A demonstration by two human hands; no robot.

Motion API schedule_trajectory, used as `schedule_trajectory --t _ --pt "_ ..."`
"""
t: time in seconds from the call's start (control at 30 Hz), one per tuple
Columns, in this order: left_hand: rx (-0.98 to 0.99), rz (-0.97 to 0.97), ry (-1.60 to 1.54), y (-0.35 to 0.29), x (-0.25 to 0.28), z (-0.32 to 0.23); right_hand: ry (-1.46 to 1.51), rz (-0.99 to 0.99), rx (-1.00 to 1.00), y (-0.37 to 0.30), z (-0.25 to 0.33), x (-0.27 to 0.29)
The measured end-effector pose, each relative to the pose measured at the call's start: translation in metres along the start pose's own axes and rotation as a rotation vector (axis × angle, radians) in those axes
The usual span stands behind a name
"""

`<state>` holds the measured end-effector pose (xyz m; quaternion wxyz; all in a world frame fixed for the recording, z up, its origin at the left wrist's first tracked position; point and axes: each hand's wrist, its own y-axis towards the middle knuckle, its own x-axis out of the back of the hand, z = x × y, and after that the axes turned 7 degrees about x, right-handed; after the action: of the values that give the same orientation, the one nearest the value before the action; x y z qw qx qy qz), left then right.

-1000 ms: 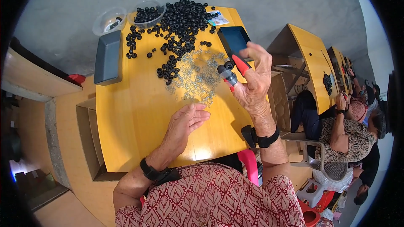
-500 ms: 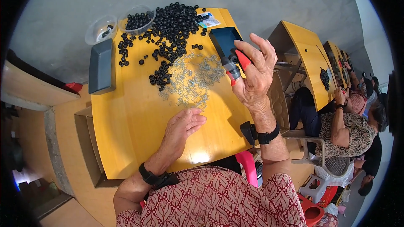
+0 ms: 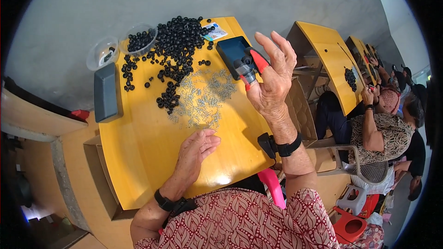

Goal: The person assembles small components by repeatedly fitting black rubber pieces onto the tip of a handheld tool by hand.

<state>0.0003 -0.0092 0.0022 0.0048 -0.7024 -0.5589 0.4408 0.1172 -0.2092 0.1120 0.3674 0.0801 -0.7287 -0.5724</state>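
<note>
My right hand point(image 3: 273, 85) is raised over the table's right side, near the dark blue tray point(image 3: 226, 59). A red cover is on its index finger, and the thumb is wrapped in grey and red. Between these two fingertips I pinch a small black round part point(image 3: 247, 60); the other fingers are spread. My left hand point(image 3: 191, 152) is low over the near part of the table, fingers loosely stretched, with nothing visible in them. Just beyond it are scattered small silvery metal pieces point(image 3: 203, 97). Farther off is a heap of black round parts point(image 3: 177, 41).
The yellow table point(image 3: 152, 157) holds a grey tray point(image 3: 107, 92) at left. Two clear plastic bowls point(image 3: 102, 53) stand at the far left corner, and a small packet point(image 3: 214, 32) lies near the heap. People sit at another yellow table point(image 3: 325, 60) on the right.
The view has shifted, so the table appears slightly lower and more to the left. My right hand still pinches the black part near the blue tray; my left hand stays low over the table.
</note>
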Motion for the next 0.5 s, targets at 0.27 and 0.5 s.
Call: schedule_trajectory --t 0.27,0.5 --pt "-0.005 0.008 0.002 0.001 0.000 0.002 0.003 -0.155 0.008 0.022 0.000 -0.002" --pt "-0.010 0.032 0.018 0.000 0.003 0.005 0.036 -0.243 0.081 0.038 0.006 -0.009"
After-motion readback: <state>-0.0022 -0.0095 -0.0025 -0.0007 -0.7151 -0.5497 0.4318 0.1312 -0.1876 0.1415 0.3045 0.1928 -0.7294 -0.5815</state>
